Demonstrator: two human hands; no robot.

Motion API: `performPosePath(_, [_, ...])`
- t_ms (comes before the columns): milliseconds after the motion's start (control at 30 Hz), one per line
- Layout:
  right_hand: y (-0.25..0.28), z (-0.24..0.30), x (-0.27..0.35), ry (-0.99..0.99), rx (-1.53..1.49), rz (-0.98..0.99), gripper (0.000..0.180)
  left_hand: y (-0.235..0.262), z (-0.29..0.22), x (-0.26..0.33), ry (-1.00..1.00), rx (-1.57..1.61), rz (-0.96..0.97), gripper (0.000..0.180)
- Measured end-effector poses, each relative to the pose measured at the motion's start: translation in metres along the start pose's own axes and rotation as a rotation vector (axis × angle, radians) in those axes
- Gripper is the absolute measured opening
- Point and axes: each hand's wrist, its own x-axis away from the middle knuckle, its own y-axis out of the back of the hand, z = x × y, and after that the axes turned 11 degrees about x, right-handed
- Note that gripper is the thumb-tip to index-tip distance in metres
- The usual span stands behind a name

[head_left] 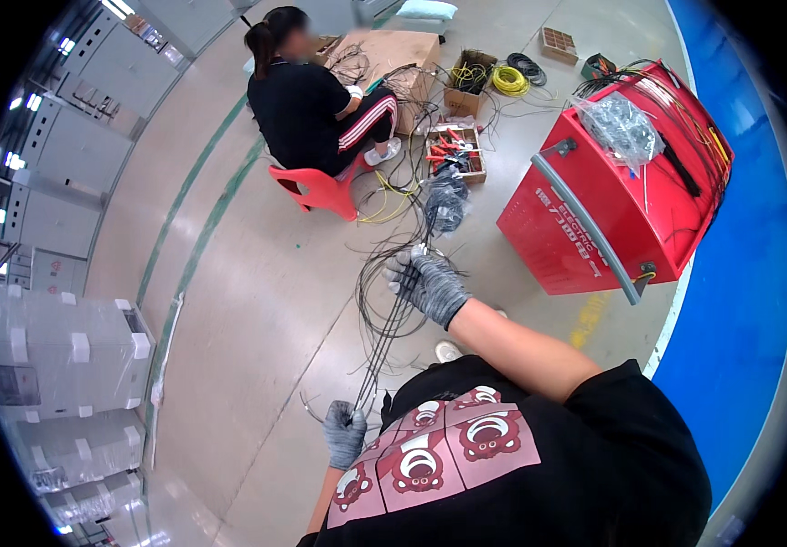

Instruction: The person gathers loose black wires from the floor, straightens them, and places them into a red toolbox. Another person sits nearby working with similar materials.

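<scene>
A bundle of thin black wires (pixel 388 339) is stretched between my two grey-gloved hands. My left hand (pixel 344 436), low and close to my body, is closed round one end of it. Higher up and farther out, my right hand (pixel 430 284) grips the same wires, fingers curled about them. Loose loops of black wire (pixel 364 296) hang and spread beyond and to the left of the right hand; whether they lie on the floor I cannot tell. Short wire ends stick out beside the left hand.
A red cart (pixel 585 214) with a grey handle, bearing wires and clear plastic, stands at right. Ahead, a person (pixel 298 105) sits on a red stool (pixel 313 190) beside a cardboard box (pixel 403 50). A tool box (pixel 471 164) and yellow wire coil (pixel 509 81) are nearby. Wrapped cabinets (pixel 74 351) line the left.
</scene>
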Motion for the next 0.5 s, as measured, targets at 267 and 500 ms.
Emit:
performPosePath(267, [0.001,0.005,0.000,0.083,0.051,-0.069,0.030,0.009,0.018,0.017,0.084,0.025,-0.072,0.015])
performPosePath(500, [0.012,0.040,0.002,0.191,0.031,-0.148,0.032,0.012,0.055,0.025,0.202,0.060,-0.042,0.015])
